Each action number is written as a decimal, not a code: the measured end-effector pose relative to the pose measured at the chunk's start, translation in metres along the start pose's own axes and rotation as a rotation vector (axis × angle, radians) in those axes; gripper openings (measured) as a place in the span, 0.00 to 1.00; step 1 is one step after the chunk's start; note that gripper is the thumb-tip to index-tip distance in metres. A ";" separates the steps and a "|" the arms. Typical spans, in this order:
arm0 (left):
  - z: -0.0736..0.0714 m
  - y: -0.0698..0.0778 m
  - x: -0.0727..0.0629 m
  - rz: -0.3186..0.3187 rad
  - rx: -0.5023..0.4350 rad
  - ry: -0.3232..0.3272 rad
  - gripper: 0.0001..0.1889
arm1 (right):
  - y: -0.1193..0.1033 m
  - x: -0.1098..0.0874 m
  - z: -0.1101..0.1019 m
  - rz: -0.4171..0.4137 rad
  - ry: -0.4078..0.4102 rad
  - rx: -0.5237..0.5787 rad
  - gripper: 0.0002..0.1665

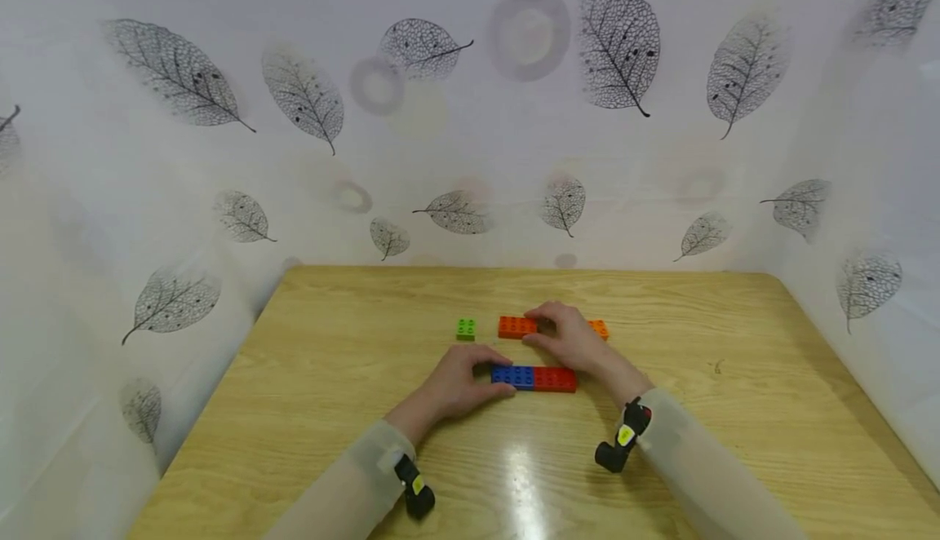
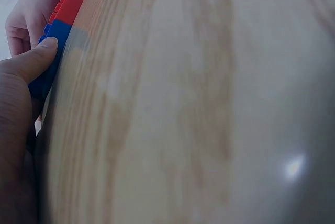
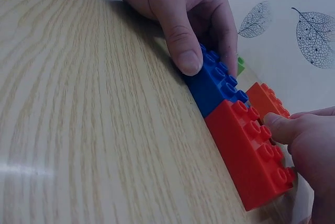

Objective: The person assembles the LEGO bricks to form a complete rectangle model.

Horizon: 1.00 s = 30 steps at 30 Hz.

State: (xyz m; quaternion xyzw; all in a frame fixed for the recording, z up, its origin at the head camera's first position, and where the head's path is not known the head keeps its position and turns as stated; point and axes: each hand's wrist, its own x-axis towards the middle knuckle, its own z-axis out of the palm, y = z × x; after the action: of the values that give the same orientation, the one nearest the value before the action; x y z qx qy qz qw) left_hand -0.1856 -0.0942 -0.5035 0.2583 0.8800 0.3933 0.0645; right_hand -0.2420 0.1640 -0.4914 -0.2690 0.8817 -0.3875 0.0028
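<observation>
My left hand (image 1: 463, 381) pinches the left end of a blue building brick (image 1: 512, 376) between thumb and fingers. End to end with it, on its right, lies a red building brick (image 1: 555, 379), so the two form one row. Behind that row, my right hand (image 1: 569, 338) has thumb and fingers about the right end of an orange-red building brick (image 1: 513, 327). In the right wrist view its thumb (image 3: 277, 127) lies against that orange-red brick (image 3: 266, 100). Studs face up on all these bricks.
A small green brick (image 1: 466, 329) sits left of the orange-red one. Partly hidden behind the right hand is an orange brick (image 1: 600, 329). The wooden table (image 1: 352, 303) ends at a leaf-patterned curtain (image 1: 499, 140) at the back and sides.
</observation>
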 end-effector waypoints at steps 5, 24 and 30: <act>0.001 0.001 0.000 -0.015 -0.004 -0.007 0.22 | -0.002 -0.003 -0.002 0.009 0.000 0.024 0.23; 0.001 0.002 -0.003 -0.033 -0.020 -0.003 0.22 | -0.026 -0.024 -0.018 0.013 0.017 0.077 0.22; 0.000 0.004 -0.002 -0.032 -0.023 -0.003 0.22 | -0.029 -0.030 -0.022 0.030 0.019 0.066 0.22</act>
State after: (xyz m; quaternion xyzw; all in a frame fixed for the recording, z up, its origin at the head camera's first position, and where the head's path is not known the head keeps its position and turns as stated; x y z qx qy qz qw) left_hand -0.1824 -0.0934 -0.5009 0.2440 0.8794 0.4019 0.0750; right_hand -0.2075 0.1773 -0.4623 -0.2520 0.8723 -0.4190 0.0092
